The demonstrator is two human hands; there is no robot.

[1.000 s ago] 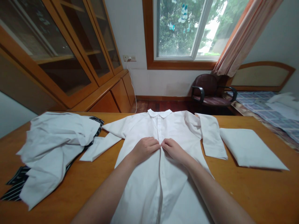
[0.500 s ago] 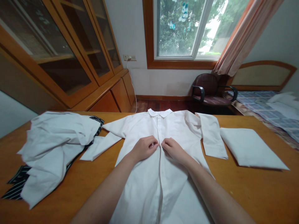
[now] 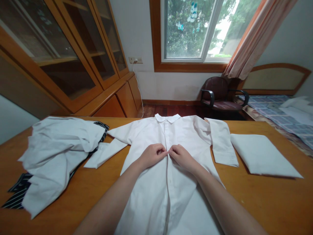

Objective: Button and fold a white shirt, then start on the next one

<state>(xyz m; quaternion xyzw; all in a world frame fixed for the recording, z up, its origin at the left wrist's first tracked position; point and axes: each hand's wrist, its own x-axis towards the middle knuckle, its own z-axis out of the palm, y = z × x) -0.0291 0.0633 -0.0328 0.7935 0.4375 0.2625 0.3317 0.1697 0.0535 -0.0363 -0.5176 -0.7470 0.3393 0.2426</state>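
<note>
A white collared shirt [image 3: 151,192] lies front up on the wooden table, its collar at the far edge and its sleeves bent out to both sides. My left hand [image 3: 154,155] pinches the front placket at mid-chest, fingers closed. Facing it across the front opening, my right hand [image 3: 181,156] is closed on the placket's other edge. The fingertips of both hands nearly meet; any button between them is hidden. Below my hands the shirt front hangs slightly apart along the opening.
A crumpled white garment [image 3: 61,147] lies over black striped cloth [image 3: 17,199] on the table [image 3: 97,195] at left. A folded white cloth [image 3: 264,156] lies at right. Beyond the table stand a glass-door cabinet [image 3: 110,88], an armchair [image 3: 217,93] and a bed [image 3: 276,111].
My left hand has shifted slightly right, bringing its fingertips closer to those of my right hand. The shirt and the other cloths stay in place.
</note>
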